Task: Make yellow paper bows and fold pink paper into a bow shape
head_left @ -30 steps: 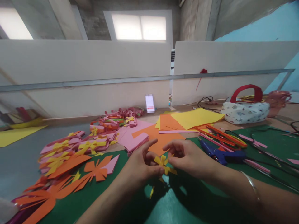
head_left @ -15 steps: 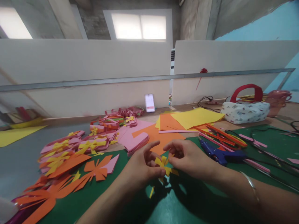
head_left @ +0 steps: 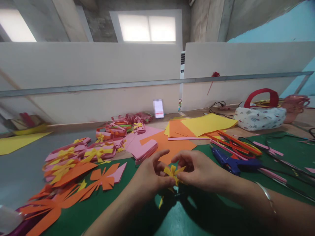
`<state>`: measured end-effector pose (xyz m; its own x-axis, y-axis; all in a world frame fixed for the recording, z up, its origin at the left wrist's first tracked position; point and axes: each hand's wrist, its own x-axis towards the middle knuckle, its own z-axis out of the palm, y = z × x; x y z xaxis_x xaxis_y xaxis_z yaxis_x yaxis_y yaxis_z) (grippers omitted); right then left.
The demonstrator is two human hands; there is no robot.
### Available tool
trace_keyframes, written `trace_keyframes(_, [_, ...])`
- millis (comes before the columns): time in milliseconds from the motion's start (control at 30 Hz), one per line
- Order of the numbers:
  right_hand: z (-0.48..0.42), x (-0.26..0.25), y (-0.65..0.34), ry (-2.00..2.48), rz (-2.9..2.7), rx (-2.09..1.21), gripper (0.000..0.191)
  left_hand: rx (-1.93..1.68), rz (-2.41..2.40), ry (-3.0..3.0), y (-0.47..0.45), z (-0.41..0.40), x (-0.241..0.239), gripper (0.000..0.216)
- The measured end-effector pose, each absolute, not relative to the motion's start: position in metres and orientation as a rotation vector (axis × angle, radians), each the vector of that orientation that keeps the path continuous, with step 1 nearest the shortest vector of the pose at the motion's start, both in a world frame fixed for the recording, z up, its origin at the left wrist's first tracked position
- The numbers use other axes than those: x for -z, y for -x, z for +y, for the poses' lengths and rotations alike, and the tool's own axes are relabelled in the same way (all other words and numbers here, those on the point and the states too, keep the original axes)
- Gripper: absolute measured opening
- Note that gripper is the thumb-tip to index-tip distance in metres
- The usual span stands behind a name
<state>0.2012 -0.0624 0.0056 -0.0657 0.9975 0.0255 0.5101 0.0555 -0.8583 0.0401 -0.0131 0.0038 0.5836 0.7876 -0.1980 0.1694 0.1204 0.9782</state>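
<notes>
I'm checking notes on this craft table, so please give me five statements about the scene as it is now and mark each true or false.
1. The left hand and right hand both have fingers on a small yellow paper flower. True.
2. The blue glue gun lies to the left of both hands. False: it lies to the right of them.
3. The white patterned bag has a red handle. True.
4. The large sheet on top of the paper stack behind the hands is green. False: that top sheet is yellow.
5. An orange cut-out flower lies to the left of the left hand. True.
</notes>
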Motion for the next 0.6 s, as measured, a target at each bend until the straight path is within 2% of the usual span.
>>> trace_keyframes(600, [-0.0635, -0.0067, -0.1988, 1.471, -1.705, -0.931, 0.030, -0.557, 0.947, -1.454, -0.0402, -0.0145, -0.0052, 0.088])
